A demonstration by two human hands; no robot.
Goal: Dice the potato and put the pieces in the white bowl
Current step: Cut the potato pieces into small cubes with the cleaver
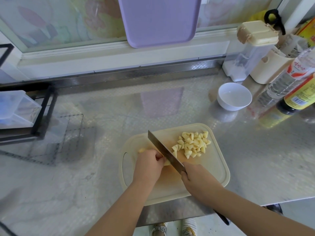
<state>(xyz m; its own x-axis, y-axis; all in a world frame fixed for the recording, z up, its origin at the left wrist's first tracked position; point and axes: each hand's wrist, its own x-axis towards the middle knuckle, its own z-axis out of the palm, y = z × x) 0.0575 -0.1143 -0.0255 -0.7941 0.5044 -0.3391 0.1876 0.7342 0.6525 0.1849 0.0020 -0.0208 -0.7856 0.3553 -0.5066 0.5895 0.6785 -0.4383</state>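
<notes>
- The cream cutting board [214,169] is taken as the landmark; it lies on the metal counter [102,116], at the counter's near edge.
- The uncut rest of the potato [167,163] is seen on the left half of the board. It is mostly hidden by the fingers, but its long axis seems to run from far-left to near-right.
- The potato is held down by the left hand [150,166], whose fingers are curled over it. One pale end shows past the knuckles and the other just beside the blade.
- The knife [163,150] is gripped at its handle by the right hand [196,178]. Its blade runs diagonally over the board's middle — tip towards the far-left corner — with its edge down at the potato's right end.
- The diced pieces [194,143] are heaped on the board's far-right part, right of the blade and apart from both hands.
- The white bowl [234,96] stands upright on the counter beyond the board's far-right corner, well apart from it.
</notes>
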